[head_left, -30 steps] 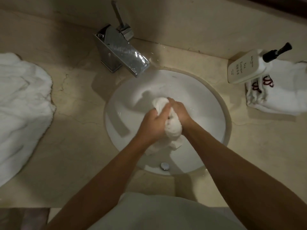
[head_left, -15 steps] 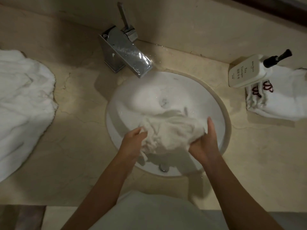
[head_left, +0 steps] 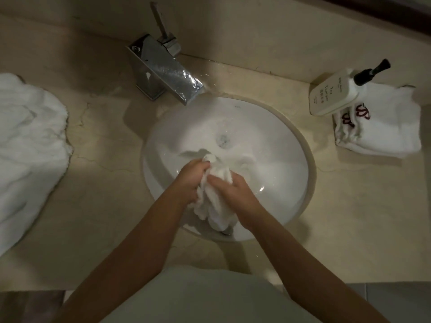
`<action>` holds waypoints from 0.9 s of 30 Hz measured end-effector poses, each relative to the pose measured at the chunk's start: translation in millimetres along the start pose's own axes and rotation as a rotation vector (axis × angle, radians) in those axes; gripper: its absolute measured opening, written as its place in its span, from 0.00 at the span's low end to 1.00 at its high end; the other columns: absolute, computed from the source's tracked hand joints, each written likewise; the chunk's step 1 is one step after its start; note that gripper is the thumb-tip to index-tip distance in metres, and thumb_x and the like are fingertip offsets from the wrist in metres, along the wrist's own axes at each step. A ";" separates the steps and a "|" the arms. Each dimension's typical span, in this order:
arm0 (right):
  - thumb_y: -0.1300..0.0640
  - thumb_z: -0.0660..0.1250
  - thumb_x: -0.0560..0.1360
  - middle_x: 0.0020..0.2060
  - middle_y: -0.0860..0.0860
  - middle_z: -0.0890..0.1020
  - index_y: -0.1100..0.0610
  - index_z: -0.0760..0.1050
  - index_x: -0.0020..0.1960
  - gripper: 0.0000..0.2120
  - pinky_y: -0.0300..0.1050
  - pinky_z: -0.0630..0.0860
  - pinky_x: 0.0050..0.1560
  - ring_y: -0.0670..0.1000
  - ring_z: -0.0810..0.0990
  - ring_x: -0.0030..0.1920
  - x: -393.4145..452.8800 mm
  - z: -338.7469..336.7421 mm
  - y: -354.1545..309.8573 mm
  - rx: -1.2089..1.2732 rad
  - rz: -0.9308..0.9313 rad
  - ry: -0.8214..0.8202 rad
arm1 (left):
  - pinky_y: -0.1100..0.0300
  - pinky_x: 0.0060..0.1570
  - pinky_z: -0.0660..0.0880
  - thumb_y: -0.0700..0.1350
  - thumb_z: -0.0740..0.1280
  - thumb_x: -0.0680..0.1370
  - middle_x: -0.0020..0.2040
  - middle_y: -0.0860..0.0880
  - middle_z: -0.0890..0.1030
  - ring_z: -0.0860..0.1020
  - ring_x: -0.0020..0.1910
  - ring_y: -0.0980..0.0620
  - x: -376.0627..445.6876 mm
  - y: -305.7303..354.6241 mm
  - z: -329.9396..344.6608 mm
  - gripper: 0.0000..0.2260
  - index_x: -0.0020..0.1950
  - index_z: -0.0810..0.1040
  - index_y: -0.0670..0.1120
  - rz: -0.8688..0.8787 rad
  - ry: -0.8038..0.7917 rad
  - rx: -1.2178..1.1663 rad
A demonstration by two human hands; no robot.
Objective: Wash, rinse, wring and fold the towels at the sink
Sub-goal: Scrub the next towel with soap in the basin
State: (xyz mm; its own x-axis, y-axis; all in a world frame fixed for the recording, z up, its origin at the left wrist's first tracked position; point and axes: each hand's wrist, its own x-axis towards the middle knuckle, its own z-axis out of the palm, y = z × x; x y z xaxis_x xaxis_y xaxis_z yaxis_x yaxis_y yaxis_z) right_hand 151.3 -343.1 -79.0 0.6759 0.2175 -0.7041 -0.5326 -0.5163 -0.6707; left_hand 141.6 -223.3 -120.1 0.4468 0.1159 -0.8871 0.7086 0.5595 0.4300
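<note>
Far to the left of the sink (head_left: pixel 310 173), a big white towel (head_left: pixel 28 155) lies crumpled on my beige marble counter (head_left: pixel 105 206), which shows thin dark veins and cracks. Behind the sink, on its left side, stands the square chrome faucet (head_left: pixel 163 73) with its lever upright, the spout reaching toward the white round basin; water drops glint on the counter just beside the spout's tip. Over the basin, toward its near edge, my left hand (head_left: pixel 190 180) grips the small wet towel (head_left: pixel 214 199), fingers curled round its upper end. The towel is bunched into a thick rope between my hands, its loose end hanging toward the sink's near rim. My right hand (head_left: pixel 235 190) clamps the same towel from the other side, fingers wrapped over it and touching my left hand's knuckles. The drain (head_left: pixel 222 139) sits beyond my hands in the basin's middle. To the right of the sink, a cream pump bottle (head_left: pixel 333 93) with a black pump stands tilted in my view; its label reads "Tea Tonique", the smaller lines too tiny to read. Touching the bottle, farther right, folded white towels (head_left: pixel 384 127) carry a dark red embroidered emblem I cannot read. Behind everything runs a plain beige wall (head_left: pixel 256 26). The light is dim.
</note>
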 end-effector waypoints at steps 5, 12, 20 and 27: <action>0.54 0.63 0.81 0.43 0.59 0.85 0.62 0.79 0.49 0.12 0.51 0.82 0.47 0.57 0.85 0.44 31.2 -4.4 -23.2 0.245 0.065 0.443 | 0.55 0.49 0.79 0.45 0.66 0.79 0.44 0.48 0.85 0.84 0.46 0.49 -52.9 6.3 36.6 0.04 0.49 0.80 0.47 0.316 -0.029 0.174; 0.46 0.63 0.80 0.37 0.54 0.84 0.57 0.79 0.44 0.16 0.50 0.80 0.45 0.54 0.84 0.41 15.9 16.7 -48.2 -0.082 -0.251 0.202 | 0.46 0.50 0.79 0.47 0.63 0.81 0.43 0.41 0.84 0.83 0.45 0.41 -23.5 29.0 16.1 0.12 0.48 0.81 0.41 0.332 0.193 0.007; 0.44 0.62 0.80 0.45 0.55 0.86 0.56 0.81 0.48 0.16 0.49 0.79 0.51 0.55 0.84 0.47 15.7 25.2 -50.1 -0.164 -0.126 0.056 | 0.56 0.42 0.77 0.44 0.62 0.80 0.46 0.42 0.83 0.81 0.44 0.44 -21.0 31.9 8.3 0.10 0.54 0.80 0.40 0.355 0.265 -0.009; 0.50 0.61 0.79 0.45 0.59 0.85 0.57 0.79 0.46 0.13 0.54 0.80 0.53 0.61 0.83 0.49 39.1 20.2 -58.0 -0.033 0.031 0.204 | 0.60 0.39 0.74 0.45 0.61 0.82 0.43 0.44 0.81 0.80 0.41 0.47 -32.7 23.4 17.3 0.12 0.53 0.79 0.39 0.403 0.192 0.101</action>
State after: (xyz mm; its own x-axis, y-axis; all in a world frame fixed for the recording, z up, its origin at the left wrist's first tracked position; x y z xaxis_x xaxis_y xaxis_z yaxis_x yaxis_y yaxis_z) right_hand 198.4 -287.9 -72.3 0.7502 0.0303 -0.6605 -0.5402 -0.5479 -0.6387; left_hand 153.1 -228.2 -78.1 0.5949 0.4638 -0.6565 0.5528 0.3569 0.7530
